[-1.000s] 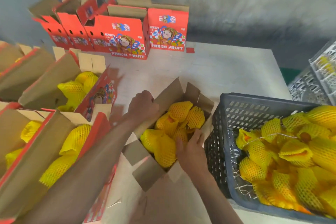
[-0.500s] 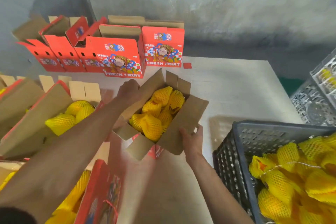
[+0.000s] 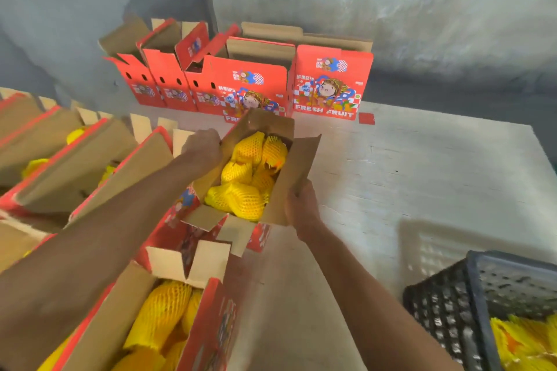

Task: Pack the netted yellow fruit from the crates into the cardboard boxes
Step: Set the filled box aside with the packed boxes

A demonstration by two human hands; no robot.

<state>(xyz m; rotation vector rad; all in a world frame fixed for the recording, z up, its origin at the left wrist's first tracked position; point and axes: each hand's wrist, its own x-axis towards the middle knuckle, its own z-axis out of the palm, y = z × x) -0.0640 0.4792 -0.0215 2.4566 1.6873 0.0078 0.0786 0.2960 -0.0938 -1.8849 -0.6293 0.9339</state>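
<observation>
I'm reading "FRESH FRUIT" in white capitals along the bottom of the rightmost red box (image 3: 331, 84) standing by the wall, under its cartoon figure. Chinese characters are showing at that box's upper left, too small for me to make out. The red box beside it (image 3: 247, 84) is showing only "FRE" at its lower edge; the rest is hiding behind a cardboard flap. Other prints are blurring out.

Pale table (image 3: 422, 178) — red cartons (image 3: 331, 84), filled boxes (image 3: 90, 166), dark crate (image 3: 446, 319).
</observation>
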